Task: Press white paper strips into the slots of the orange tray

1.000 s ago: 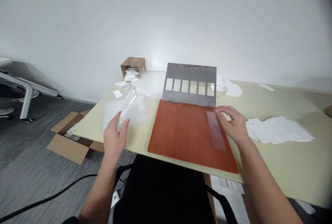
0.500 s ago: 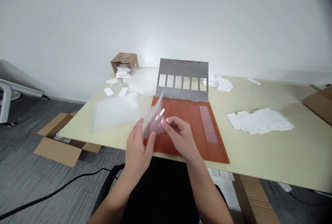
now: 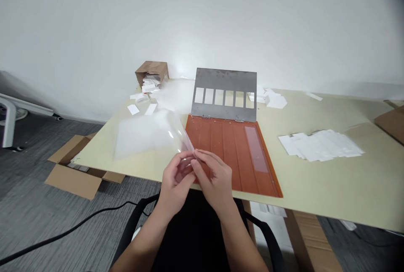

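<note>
The left hand (image 3: 175, 186) and right hand (image 3: 216, 175) are coming together in a narrow grip, both pinching the lower end of a clear plastic strip (image 3: 186, 137). The fingers of the right hand are lying over the fingertips of the left, so the exact hold on the plastic is partly hidden. The strip is rising at a slant from the hands toward the back left, with its upper part hard to make out against the pale sheet behind it. The hands are holding it just above the front edge of the table, beside the near left corner of an orange board (image 3: 217, 146).

A second clear strip (image 3: 255, 149) is lying flat on the right side of the board. Along the board's far edge, hinges are joining it to a metal plate (image 3: 225, 80) that is standing tilted up, with six rectangular windows cut in a row. To the left of the board, a frosted plastic sheet (image 3: 142, 133) is lying on the pale table (image 3: 347, 196). Loose white paper slips (image 3: 320, 145) are spreading in a low pile to the right. At the far left corner, a brown cardboard box (image 3: 151, 72) is lying on its side with white slips spilling from it. On the floor to the left, an open cardboard box (image 3: 74, 175) is sitting beside a black cable (image 3: 78, 213).
</note>
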Demonstrator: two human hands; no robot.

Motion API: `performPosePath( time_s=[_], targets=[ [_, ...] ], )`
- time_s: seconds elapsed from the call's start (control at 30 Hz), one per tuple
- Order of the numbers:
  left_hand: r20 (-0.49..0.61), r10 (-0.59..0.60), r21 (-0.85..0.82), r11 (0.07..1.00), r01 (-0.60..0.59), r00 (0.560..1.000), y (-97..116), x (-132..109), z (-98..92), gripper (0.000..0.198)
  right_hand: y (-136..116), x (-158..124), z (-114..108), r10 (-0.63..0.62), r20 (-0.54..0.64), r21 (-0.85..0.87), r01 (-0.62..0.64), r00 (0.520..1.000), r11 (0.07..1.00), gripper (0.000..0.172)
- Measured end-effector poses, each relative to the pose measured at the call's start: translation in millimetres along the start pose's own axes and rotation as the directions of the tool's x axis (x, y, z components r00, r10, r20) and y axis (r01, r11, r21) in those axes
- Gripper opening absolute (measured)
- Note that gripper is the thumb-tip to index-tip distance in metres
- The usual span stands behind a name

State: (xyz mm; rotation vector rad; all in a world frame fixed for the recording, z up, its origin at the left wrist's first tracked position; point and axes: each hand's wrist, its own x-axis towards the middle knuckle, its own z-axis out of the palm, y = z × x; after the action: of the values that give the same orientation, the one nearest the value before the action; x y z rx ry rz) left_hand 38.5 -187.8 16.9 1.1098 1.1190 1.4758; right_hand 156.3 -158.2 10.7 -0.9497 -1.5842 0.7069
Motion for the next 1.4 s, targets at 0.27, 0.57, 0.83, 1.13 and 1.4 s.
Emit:
performPosePath(
  time_s=[0.27, 0.57, 0.83, 1.13, 1.4],
  targets=[
    [-0.122, -0.163, -0.217, 0.967, 0.133, 0.979, -5.5, 4.9, 2.3, 0.019, 4.1, -11.5, 3.0, -0.255, -0.041, -0.195, 0.243, 0.966, 0.950, 0.034],
    [-0.146, 0.012, -0.030, 0.999, -0.016, 0.989, -6.8, 8.5, 2.0, 0.006, 1.0, -9.9, -2.6, -0.283, -0.080, -0.341, 0.241, 0.956, 0.909, 0.018],
    [-0.174, 0.102, 0.154, 0.985, -0.075, 0.979, -12.9, 8.5, 0.6, 0.009, -4.1, -9.0, -5.3, -0.372, 0.046, -0.513, 0.342, 0.927, 0.787, 0.020],
    [-0.212, 0.042, 0.123, 0.992, -0.016, 0.976, -16.5, 8.3, 2.9, 0.012, -1.5, -6.1, -7.3, -0.290, 0.114, -0.482, 0.308, 0.950, 0.820, 0.023],
    [-0.198, 0.146, 0.238, 0.966, -0.097, 0.969, -17.8, 6.4, 4.3, 0.011, -1.0, -3.7, -8.8, -0.281, 0.101, -0.452, 0.296, 0.954, 0.842, 0.018]
  ],
)
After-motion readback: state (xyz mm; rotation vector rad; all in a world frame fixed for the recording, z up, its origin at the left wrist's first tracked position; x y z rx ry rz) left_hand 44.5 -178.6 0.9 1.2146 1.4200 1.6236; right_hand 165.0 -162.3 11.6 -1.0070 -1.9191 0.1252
